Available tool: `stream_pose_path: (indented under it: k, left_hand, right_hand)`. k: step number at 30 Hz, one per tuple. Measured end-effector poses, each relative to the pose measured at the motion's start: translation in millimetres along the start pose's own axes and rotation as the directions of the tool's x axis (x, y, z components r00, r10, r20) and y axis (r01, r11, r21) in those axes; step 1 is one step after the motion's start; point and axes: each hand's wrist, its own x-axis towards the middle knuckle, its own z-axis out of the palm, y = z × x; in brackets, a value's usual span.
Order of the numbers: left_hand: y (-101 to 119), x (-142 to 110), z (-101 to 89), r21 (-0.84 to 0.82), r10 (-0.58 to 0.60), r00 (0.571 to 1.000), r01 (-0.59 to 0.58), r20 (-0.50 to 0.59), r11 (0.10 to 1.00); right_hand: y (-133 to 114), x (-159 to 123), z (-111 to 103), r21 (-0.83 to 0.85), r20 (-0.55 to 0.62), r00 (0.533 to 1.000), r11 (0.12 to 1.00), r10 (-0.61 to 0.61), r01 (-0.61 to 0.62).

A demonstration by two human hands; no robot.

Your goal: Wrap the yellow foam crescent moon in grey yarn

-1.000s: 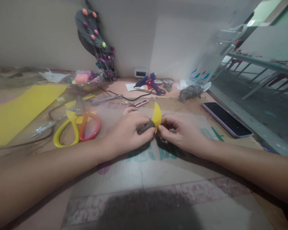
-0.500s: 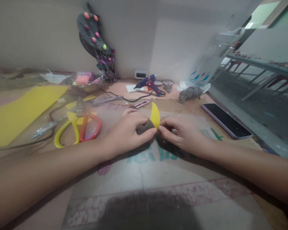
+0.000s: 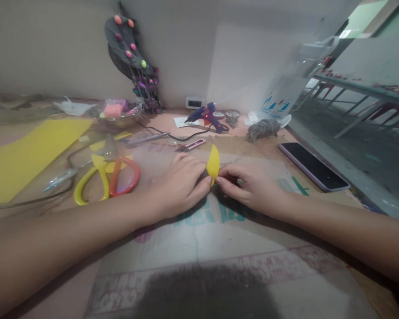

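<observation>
- Grips grey yarn [image 3: 205,174] between thumb and forefinger of the left hand [image 3: 184,184], mostly hidden by the fingers.
- Holds a yellow crescent [image 3: 213,160] upright between the fingertips of both hands, low over the middle of the worktop.
- Narrows the thumb and forefinger of the right hand [image 3: 248,184] to a close pinch at the crescent's lower edge; cannot tell the contents of that pinch.
- Shows large teal lettering [image 3: 232,213] under the hands, on a pale sheet [image 3: 193,246]; too covered and shaded to read.
- Bears, nearer the body, a purplish band [image 3: 279,268] of looping marks, illegible as words.
- Carries blue and red sail shapes on the clear bottle [image 3: 282,93], above blurred lettering with a last word resembling "LOOK".
- Displays figures too small to read on the white digital device [image 3: 194,103] by the wall.
- Glows red on the blue glue gun [image 3: 209,118], too indistinct for any maker's name.
- Lies dark-screened at the far right: a phone [image 3: 314,166].
- Includes pink snips [image 3: 195,144] beyond the left hand, scissors [image 3: 103,173] with yellow and red handles, and a plain yellow sheet [image 3: 43,150].
</observation>
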Motion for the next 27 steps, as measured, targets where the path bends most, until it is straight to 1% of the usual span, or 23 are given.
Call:
stream_pose_path:
  k: [6,9,11,13,14,15,16,17,18,19,22,24,27]
  left_hand:
    - [2.0,-1.4,0.8,0.031,-0.005,1.000,0.004,0.013,1.000]
    - [1.8,-0.5,0.7,0.007,-0.022,1.000,0.022,0.004,1.000]
    - [0.8,0.4,0.7,-0.005,-0.045,0.999,0.045,-0.013,0.999]
    - [-0.6,1.1,0.8,-0.015,-0.060,0.998,0.059,-0.036,0.998]
    - [-1.2,1.2,0.8,-0.019,-0.065,0.997,0.064,-0.046,0.998]
    - [-1.7,1.1,0.9,-0.024,-0.072,0.996,0.070,-0.051,0.997]
    - [-2.1,0.9,1.0,-0.030,-0.080,0.996,0.078,-0.050,0.996]
    - [-2.3,0.6,1.1,-0.035,-0.089,0.995,0.087,-0.046,0.996]
    - [-2.6,0.3,1.3,-0.042,-0.097,0.994,0.095,-0.042,0.995]
    - [-2.9,-0.1,1.5,-0.048,-0.103,0.994,0.101,-0.040,0.994]
    - [-4.4,-0.5,2.7,-0.058,-0.105,0.993,0.103,-0.045,0.993]
    - [-5.5,-0.3,3.5,-0.057,-0.100,0.994,0.097,-0.047,0.994]
    - [-5.8,0.1,4.1,-0.054,-0.106,0.993,0.103,-0.050,0.993]
  right_hand:
    - [-3.1,-0.4,3.5,-0.002,0.002,1.000,1.000,-0.010,0.010]
    - [-2.5,2.4,-1.4,0.011,-0.015,1.000,1.000,0.018,-0.018]
    - [2.1,6.3,-9.0,0.019,-0.114,0.991,0.998,0.069,-0.067]
    - [9.5,10.5,-18.0,0.079,-0.282,0.951,0.991,0.127,-0.109]
    - [13.4,12.1,-22.0,0.152,-0.346,0.926,0.983,0.150,-0.103]
    - [16.6,13.1,-25.3,0.235,-0.383,0.910,0.970,0.156,-0.067]
    - [18.7,13.2,-27.6,0.307,-0.395,0.906,0.951,0.154,-0.027]
    - [19.2,12.4,-28.8,0.352,-0.395,0.908,0.936,0.137,0.012]
    - [18.2,10.8,-29.0,0.360,-0.387,0.915,0.932,0.112,0.038]
    - [15.7,8.6,-28.3,0.336,-0.372,0.924,0.941,0.085,0.048]
    - [4.3,1.5,-23.3,0.175,-0.297,0.955,0.984,0.024,0.030]
    - [-0.5,-0.6,-18.7,0.122,-0.215,0.976,0.993,0.027,-0.001]
    - [1.4,1.1,-11.0,0.164,-0.111,0.989,0.983,0.097,-0.078]
